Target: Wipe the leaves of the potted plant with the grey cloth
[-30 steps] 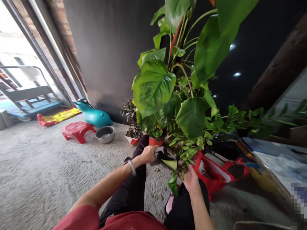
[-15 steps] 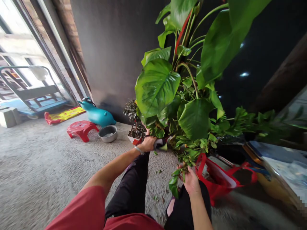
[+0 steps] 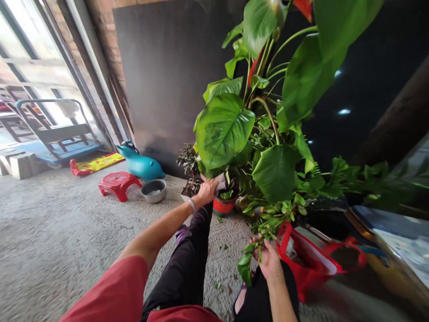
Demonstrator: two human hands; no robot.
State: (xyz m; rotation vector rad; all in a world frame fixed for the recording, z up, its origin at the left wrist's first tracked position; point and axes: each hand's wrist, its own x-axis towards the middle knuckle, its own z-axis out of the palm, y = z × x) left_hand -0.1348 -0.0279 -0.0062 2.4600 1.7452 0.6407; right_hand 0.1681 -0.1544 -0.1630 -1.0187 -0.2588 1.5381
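Observation:
My left hand (image 3: 207, 191) is closed around a greyish, cloth-like bundle (image 3: 221, 182) with a dark and pale yellow part. It is just above the rim of a red pot (image 3: 224, 205) under the large leaves. My right hand (image 3: 268, 259) has its fingers curled round a leafy sprig (image 3: 247, 261) that hangs down to the left. Over both hands stands a tall plant (image 3: 225, 129) with big glossy leaves; smaller-leaved greenery (image 3: 268, 219) spreads low beside it. A red bag (image 3: 298, 268) with loop handles stands right of my right hand.
A small dark-leaved potted plant (image 3: 188, 163) is behind my left hand. Farther left are a metal bowl (image 3: 153, 191), a red stool (image 3: 119, 184), a teal toy animal (image 3: 142, 165) and a platform trolley (image 3: 63, 129). Bits of leaf lie on the concrete floor (image 3: 223, 259).
My left hand has risen slightly with the cloth-like bundle, from beside the pot to its rim, and the red pot now shows. My right hand keeps its hold on the sprig.

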